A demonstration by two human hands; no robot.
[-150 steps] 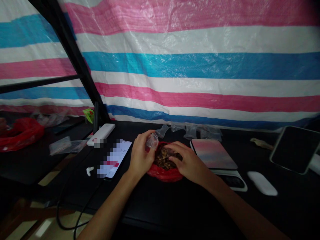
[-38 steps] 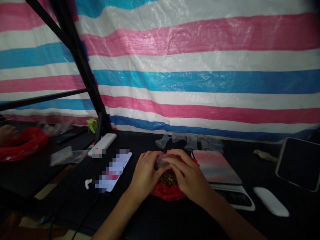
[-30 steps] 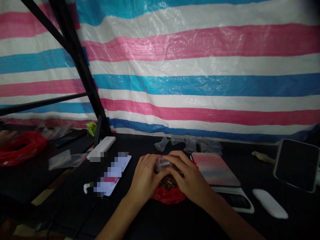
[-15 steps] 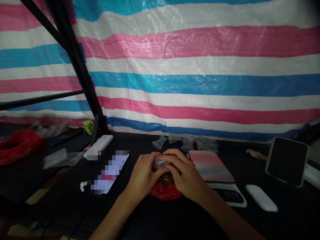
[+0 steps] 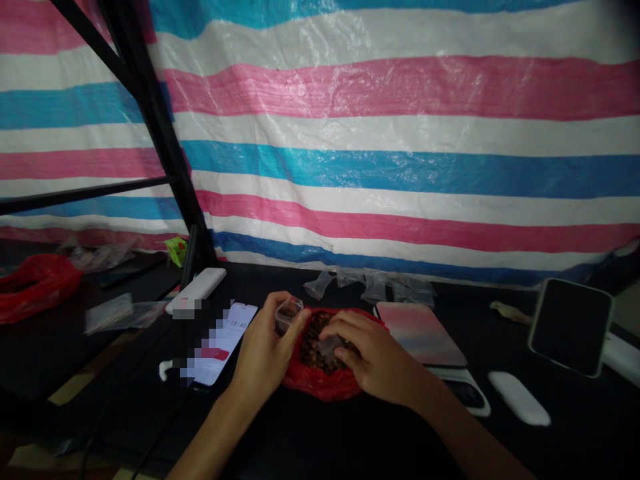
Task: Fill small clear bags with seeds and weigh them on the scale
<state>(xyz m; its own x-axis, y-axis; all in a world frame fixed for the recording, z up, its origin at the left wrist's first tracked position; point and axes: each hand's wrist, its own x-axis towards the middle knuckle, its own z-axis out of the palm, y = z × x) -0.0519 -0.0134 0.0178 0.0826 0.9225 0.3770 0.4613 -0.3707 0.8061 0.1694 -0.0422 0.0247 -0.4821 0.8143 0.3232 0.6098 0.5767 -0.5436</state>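
My left hand (image 5: 263,345) is closed around a small clear plastic container (image 5: 290,313), held over the left edge of a red plastic bag (image 5: 327,388). Inside the opened bag lies a heap of small brown pieces (image 5: 311,353), perhaps beans or nuts. My right hand (image 5: 383,353) is over the right side of the heap, its fingers curled round a piece of translucent plastic (image 5: 330,347). Whether that piece is a lid or a small bag, I cannot tell.
A kitchen scale (image 5: 463,390) with a pinkish flat cover (image 5: 420,333) stands right of the bag. Left are a lit phone (image 5: 233,343), a white earphone (image 5: 164,370) and a white bar-shaped device (image 5: 200,290). Small clear bags (image 5: 375,287) lie behind; a dark-screened device (image 5: 573,327) stands right.
My hands were together over the bag; now they are apart. The left has moved left with the clear container, and more of the brown heap shows.
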